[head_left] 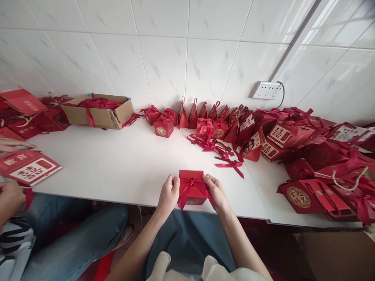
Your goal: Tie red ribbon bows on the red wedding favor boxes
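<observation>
A small red gift box [191, 186] with a red ribbon bow [191, 184] sits at the near edge of the white table [123, 164]. My left hand [169, 194] is closed on the left loop of the ribbon at the box's left side. At the right side my right hand [215, 190] pinches the right loop. Both hands rest against the box, and the ribbon tails hang down over its front.
Loose red ribbons [218, 150] lie behind the box. Several tied red boxes [205, 121] line the wall, with flat red bags [310, 195] piled right. A cardboard box [98, 111] of ribbons stands back left. Another person's hand [10, 197] works with a red bag [29, 168] at left.
</observation>
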`<state>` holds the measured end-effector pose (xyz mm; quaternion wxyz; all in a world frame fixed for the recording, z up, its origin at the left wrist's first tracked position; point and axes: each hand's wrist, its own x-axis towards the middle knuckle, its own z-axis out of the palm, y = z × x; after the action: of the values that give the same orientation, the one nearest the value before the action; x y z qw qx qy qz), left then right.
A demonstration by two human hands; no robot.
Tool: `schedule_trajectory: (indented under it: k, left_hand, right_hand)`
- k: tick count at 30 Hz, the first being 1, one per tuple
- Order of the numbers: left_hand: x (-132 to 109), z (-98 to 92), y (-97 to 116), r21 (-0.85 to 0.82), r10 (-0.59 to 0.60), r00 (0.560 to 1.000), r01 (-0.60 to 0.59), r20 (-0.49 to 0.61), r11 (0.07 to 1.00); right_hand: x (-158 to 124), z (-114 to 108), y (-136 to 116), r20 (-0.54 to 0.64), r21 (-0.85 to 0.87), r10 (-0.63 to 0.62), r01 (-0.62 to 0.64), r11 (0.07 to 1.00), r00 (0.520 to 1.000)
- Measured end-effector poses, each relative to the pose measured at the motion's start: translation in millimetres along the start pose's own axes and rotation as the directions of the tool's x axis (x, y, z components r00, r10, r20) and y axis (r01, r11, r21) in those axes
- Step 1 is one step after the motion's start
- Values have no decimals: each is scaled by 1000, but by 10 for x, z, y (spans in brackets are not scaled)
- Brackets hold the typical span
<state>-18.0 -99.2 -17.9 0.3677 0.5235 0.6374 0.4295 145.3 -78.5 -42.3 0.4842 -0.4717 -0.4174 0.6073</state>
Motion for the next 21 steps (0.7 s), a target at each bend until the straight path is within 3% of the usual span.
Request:
schedule_trajectory:
  k: [6, 8, 11, 14, 18, 20, 21]
  left_hand:
    - [49, -70, -62, -138, -75, 985, 97, 154, 986]
    - [53, -86, -52, -141, -85, 982, 109, 168, 984]
    - [55, -84, -5, -108, -53, 988, 68, 143, 992]
    - [49, -67, 61, -76, 16, 993, -7, 116, 997]
    - [-37, -26, 189, -73, 179, 983, -176, 43, 982]
    - [-126, 15, 270, -63, 343, 939, -341, 20, 938]
    - [-179, 42, 313, -37, 449, 893, -448, 16, 893]
  right_hand:
    - [-58, -386, 90, 19, 6, -133, 133, 991, 991]
    - [-130, -470, 91, 145, -45, -181, 189, 981, 973]
    - [-211, -453, 68, 376, -218, -183, 278, 936, 909]
    - [-220, -356, 44, 409, -356, -168, 326, 876, 897]
    - [-228, -303, 5, 359, -462, -324, 468, 753, 875]
    - [-275, -316, -42, 323, -505, -404, 517, 691, 856]
    - [-310, -327, -75, 304, -521, -443, 536, 664, 843]
